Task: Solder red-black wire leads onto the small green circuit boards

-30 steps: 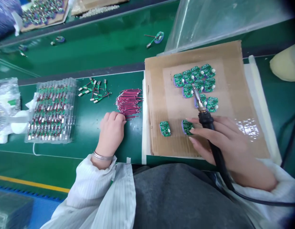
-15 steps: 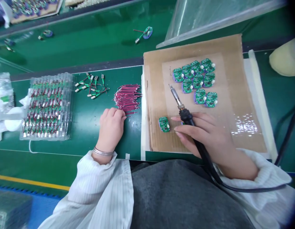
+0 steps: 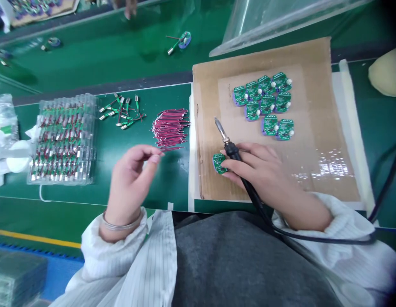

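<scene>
My right hand (image 3: pixel 264 170) is wrapped around a soldering iron (image 3: pixel 230 148), its bare metal tip pointing up and left over the cardboard. Fingertips of that hand touch a single green circuit board (image 3: pixel 218 163) near the cardboard's left edge. My left hand (image 3: pixel 129 183) is raised over the green table, thumb and forefinger pinched together; what lies between them is too small to make out. Just beyond those fingertips lies a bundle of short red and black wires (image 3: pixel 170 128). Several more circuit boards (image 3: pixel 267 104) rest in rows at the upper right of the cardboard.
Under the boards is a cardboard sheet (image 3: pixel 210 85). Small metal parts with green and red leads (image 3: pixel 122 111) lie left of the wires. Stacked clear trays (image 3: pixel 62 140) stand farther left. Behind, a wired board (image 3: pixel 184 40) sits beside a clear plastic sheet (image 3: pixel 249 30). Another person's hand (image 3: pixel 130 8) shows at the top.
My left hand has drawn back from the wire bundle, moving left and turning over with its fingers pinched. My right hand has shifted left with the soldering iron, its fingers reaching the single board.
</scene>
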The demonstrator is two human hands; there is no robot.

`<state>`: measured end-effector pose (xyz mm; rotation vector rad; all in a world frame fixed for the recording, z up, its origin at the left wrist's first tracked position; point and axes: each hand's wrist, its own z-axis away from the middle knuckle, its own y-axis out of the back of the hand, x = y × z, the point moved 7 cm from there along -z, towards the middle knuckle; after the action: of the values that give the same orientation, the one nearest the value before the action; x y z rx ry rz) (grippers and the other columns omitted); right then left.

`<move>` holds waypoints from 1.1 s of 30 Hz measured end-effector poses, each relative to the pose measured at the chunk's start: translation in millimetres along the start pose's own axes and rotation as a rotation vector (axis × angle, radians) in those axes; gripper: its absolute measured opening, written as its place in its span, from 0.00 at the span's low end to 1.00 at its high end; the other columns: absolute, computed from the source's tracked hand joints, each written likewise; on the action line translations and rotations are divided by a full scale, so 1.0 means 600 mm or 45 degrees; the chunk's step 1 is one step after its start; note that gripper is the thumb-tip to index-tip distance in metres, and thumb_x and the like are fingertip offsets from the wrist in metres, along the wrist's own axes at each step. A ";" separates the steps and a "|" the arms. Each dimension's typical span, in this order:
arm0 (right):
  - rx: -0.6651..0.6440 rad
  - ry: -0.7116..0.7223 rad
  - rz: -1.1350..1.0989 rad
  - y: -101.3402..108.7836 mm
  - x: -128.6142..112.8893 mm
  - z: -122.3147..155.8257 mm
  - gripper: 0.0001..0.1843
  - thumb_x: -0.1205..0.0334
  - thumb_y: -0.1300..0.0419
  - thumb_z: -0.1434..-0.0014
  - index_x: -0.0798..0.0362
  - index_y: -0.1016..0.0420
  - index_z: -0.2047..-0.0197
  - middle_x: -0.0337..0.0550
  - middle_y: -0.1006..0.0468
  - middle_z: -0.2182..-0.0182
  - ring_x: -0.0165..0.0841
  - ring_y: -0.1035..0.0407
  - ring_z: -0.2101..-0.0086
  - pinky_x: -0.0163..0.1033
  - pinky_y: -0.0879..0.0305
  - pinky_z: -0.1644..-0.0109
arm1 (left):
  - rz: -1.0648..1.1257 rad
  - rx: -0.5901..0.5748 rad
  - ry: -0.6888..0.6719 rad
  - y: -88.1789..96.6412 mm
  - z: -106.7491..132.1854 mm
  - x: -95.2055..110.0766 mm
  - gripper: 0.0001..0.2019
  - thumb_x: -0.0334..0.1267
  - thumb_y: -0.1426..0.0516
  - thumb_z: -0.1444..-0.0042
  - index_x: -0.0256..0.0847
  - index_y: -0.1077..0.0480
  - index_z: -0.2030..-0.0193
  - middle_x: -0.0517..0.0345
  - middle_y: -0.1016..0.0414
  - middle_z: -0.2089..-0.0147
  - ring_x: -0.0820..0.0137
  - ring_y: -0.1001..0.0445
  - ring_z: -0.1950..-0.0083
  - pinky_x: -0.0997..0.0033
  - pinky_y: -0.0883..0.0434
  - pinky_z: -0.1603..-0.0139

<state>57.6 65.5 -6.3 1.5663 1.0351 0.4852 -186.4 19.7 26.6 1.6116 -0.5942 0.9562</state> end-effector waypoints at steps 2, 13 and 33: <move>-0.028 -0.003 -0.005 -0.002 0.001 0.001 0.08 0.58 0.41 0.36 0.45 0.28 0.53 0.41 0.21 0.52 0.44 0.33 0.45 0.48 0.37 0.48 | 0.003 -0.198 -0.061 -0.052 0.006 0.016 0.03 0.32 0.44 0.38 0.42 0.29 0.62 0.60 0.25 0.63 0.72 0.26 0.61 0.70 0.29 0.58; 0.128 -0.195 -0.441 0.052 0.004 0.013 0.14 0.66 0.47 0.33 0.49 0.31 0.45 0.42 0.19 0.56 0.33 0.24 0.60 0.39 0.27 0.55 | -0.190 -0.446 -0.392 -0.168 0.021 0.052 0.05 0.32 0.44 0.39 0.40 0.32 0.67 0.59 0.27 0.69 0.69 0.31 0.64 0.66 0.34 0.61; 0.207 -0.583 -0.546 0.091 0.027 0.058 0.12 0.60 0.42 0.37 0.41 0.32 0.50 0.41 0.20 0.64 0.40 0.23 0.65 0.47 0.25 0.66 | -0.129 -0.489 -0.586 -0.186 0.006 0.060 0.07 0.27 0.44 0.42 0.41 0.32 0.69 0.57 0.20 0.60 0.68 0.26 0.58 0.61 0.33 0.50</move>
<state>112.4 60.2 31.3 1.4459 1.0253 -0.2494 -77.6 48.6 -5.2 1.4947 -0.9383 0.3593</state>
